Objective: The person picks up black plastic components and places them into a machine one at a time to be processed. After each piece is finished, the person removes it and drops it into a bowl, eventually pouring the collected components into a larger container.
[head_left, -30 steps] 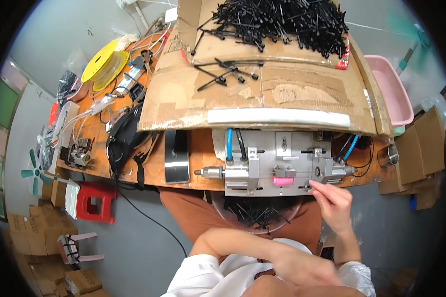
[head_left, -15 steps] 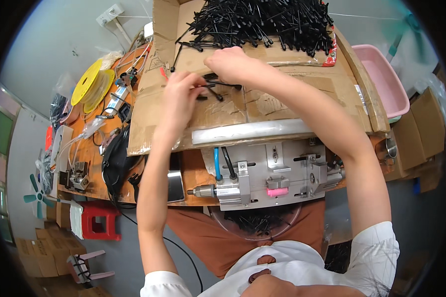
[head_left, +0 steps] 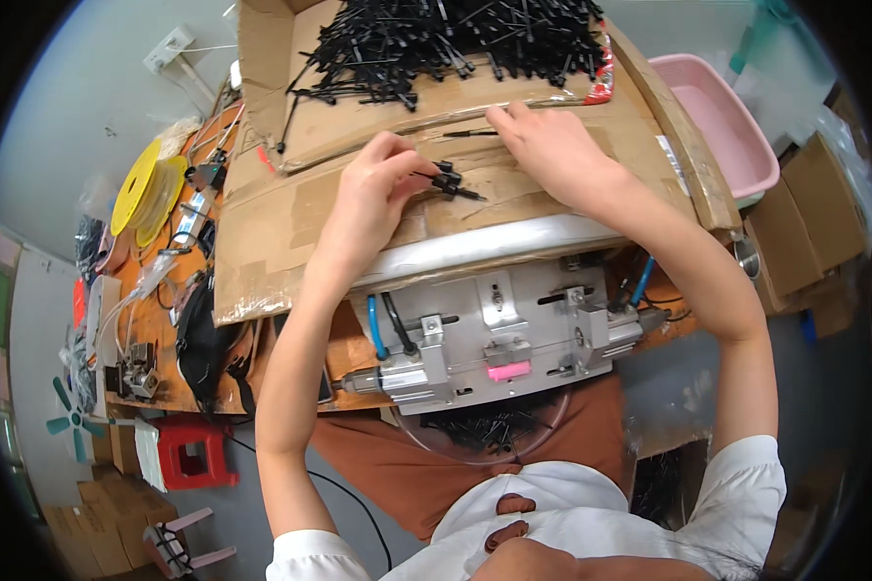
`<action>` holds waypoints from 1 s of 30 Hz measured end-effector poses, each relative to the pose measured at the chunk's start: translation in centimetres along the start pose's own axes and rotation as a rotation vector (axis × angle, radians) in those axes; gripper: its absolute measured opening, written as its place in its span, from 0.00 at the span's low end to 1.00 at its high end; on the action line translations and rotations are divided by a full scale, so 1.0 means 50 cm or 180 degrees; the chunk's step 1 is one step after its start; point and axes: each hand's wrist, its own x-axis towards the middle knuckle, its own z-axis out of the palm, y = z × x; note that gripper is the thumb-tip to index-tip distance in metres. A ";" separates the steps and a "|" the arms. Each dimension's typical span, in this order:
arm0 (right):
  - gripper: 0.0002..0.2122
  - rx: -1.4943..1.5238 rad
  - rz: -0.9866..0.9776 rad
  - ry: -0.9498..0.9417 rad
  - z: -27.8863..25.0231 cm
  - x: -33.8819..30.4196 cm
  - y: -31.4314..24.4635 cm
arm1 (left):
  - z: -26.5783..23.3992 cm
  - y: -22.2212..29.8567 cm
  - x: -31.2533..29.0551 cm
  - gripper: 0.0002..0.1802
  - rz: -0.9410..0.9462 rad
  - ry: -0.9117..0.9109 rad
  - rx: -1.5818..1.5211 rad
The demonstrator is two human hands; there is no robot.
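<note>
My left hand [head_left: 376, 189] is closed on a small bunch of black plastic sticks [head_left: 448, 181] over the flattened cardboard sheet [head_left: 281, 232]. My right hand [head_left: 552, 150] rests on the cardboard further right, its fingertips touching one thin black stick [head_left: 470, 133]. A big heap of the same black sticks [head_left: 455, 39] fills the open cardboard box [head_left: 262, 48] just beyond both hands. Below the cardboard sits a grey metal fixture [head_left: 499, 334] with blue hoses and a pink part [head_left: 509, 370].
A round clear bowl [head_left: 484, 431] holding black sticks lies under the fixture, near my lap. A pink basin [head_left: 717, 116] stands at the right by cardboard boxes [head_left: 804, 232]. Yellow reels [head_left: 145, 189], cables and tools crowd the bench's left. A red stool [head_left: 194, 455] is on the floor.
Both hands came up from my lap and the fixture to the cardboard. My left hand has picked up several black sticks and my right hand has shifted right along the box.
</note>
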 end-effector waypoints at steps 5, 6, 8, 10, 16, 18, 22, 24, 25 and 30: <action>0.11 0.0063 0.0041 0.0653 0.000 -0.054 0.058 | -0.030 0.053 -0.024 0.08 -0.0141 -0.0429 0.0191; 0.11 0.0074 0.0062 0.0644 0.007 -0.059 0.061 | -0.034 0.072 -0.034 0.08 -0.0228 -0.0737 -0.0066; 0.10 0.0219 0.0199 0.0877 0.025 -0.063 0.060 | -0.029 0.100 -0.051 0.12 -0.0189 -0.0876 -0.0161; 0.09 0.0362 0.0199 0.1066 0.033 -0.058 0.051 | -0.013 0.115 -0.064 0.12 -0.0267 -0.0738 0.0058; 0.11 0.1784 0.0608 0.1738 -0.053 -0.092 0.026 | -0.009 0.180 -0.144 0.16 -0.0698 0.0380 0.0475; 0.07 0.3626 0.0937 0.1416 -0.089 -0.128 0.011 | 0.015 0.233 -0.210 0.28 -0.0707 0.0466 0.0451; 0.08 0.4939 0.1147 0.1126 -0.069 -0.172 0.012 | 0.126 0.310 -0.348 0.38 -0.0769 0.0072 0.0469; 0.08 0.5429 0.1171 0.1492 -0.056 -0.202 0.002 | 0.177 0.324 -0.368 0.41 -0.0869 -0.0044 0.0323; 0.08 0.5422 0.1177 0.1479 -0.051 -0.215 0.009 | 0.197 0.322 -0.367 0.37 -0.0867 -0.0082 0.0510; 0.12 0.4873 0.0735 0.1205 -0.060 -0.278 0.013 | 0.209 0.325 -0.364 0.32 -0.0883 -0.0398 0.0831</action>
